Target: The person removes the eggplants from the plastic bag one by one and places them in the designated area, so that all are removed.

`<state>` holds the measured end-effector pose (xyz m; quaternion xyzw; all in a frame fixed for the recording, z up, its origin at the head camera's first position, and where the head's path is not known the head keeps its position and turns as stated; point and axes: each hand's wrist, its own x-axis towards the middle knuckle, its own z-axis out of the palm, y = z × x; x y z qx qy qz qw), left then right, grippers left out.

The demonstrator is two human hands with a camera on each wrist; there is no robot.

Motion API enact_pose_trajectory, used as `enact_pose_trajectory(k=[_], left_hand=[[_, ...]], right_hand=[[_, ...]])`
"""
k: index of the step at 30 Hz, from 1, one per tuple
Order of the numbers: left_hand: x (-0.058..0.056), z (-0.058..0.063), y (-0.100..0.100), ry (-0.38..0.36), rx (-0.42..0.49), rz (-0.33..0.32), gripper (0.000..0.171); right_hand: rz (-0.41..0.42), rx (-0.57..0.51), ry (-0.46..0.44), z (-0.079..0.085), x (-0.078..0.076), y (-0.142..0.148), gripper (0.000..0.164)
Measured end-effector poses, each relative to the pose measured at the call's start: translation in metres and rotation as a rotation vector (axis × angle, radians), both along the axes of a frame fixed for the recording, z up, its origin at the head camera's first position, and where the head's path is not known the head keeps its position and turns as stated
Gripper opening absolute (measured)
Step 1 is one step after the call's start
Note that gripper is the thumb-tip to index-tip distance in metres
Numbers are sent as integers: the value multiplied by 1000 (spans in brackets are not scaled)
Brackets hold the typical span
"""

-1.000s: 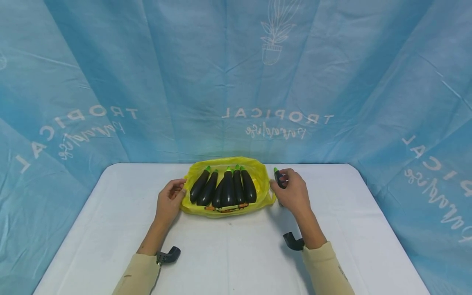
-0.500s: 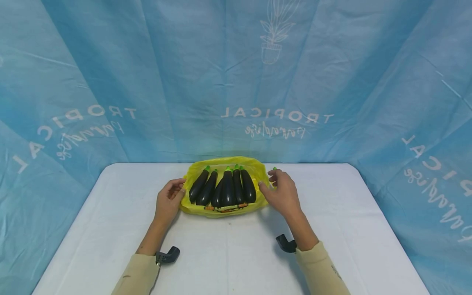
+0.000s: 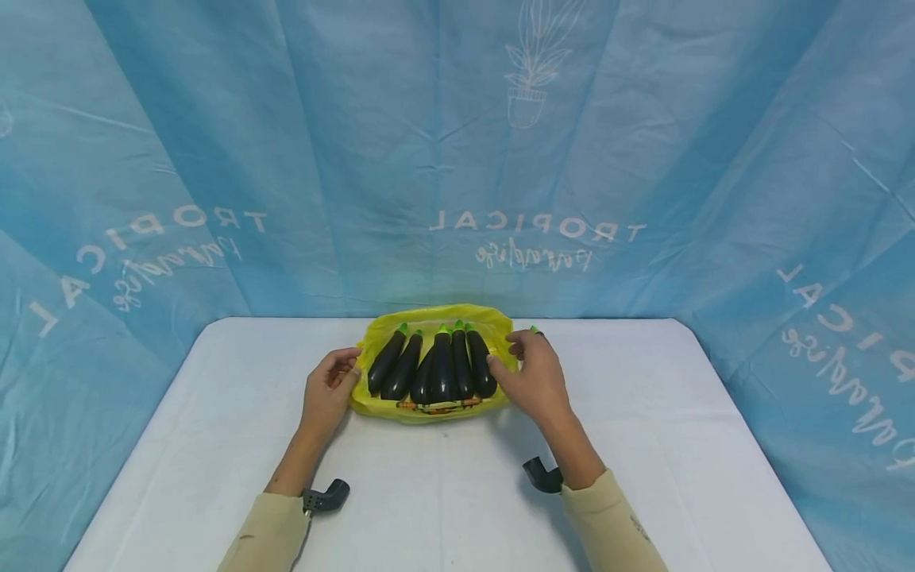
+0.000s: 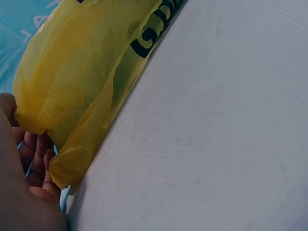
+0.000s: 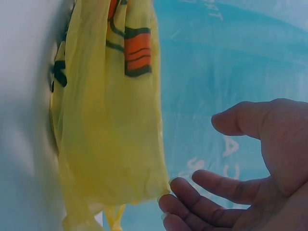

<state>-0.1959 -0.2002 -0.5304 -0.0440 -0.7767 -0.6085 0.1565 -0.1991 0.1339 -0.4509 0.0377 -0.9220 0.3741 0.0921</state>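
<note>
Eggplants [image 3: 444,365], six in number, are contained in an opened yellow bag [image 3: 389,407], each end of which is attended by one hand. The fingers of the right hand [image 3: 532,377] are parted from the thumb and nothing is grasped; the thumb tip is placed over the edge of the rightmost eggplant [image 3: 481,361]. By the left hand [image 3: 329,389], the opposite end of the bag seems to be pinched between thumb and fingers, although part of this hold is concealed by the plastic in the left wrist view. Between the hands, the eggplants are laid side by side in the bag's mouth, visible green stems directed toward the curtain [image 3: 357,199]. Just beyond the right hand, outside the bag, a green tip [image 3: 534,328] is exposed. The bag is supported near the far edge of the white-covered bench [image 3: 443,492].

The step in hand is judged to be the taking of one eggplant from the steadied bag. For the next move, the rightmost should be gripped around its body and lifted clear, the thin film being held back by the left hand lest it be dragged along.
</note>
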Motion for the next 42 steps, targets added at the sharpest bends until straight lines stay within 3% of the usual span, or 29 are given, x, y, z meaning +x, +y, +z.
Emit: enact_pose_trajectory(k=[21, 28, 36, 42], left_hand=[[2, 3, 1, 13, -5, -6, 28], [1, 3, 0, -8, -18, 5, 29], [-15, -28, -8, 7, 8, 12, 30], [-18, -33, -10, 34, 22, -5, 29]], right_hand=[[52, -33, 0, 6, 6, -30, 39], [77, -32, -17, 4, 6, -41, 45], [107, -14, -22, -2, 5, -57, 53], [99, 30, -76, -10, 2, -71, 59]])
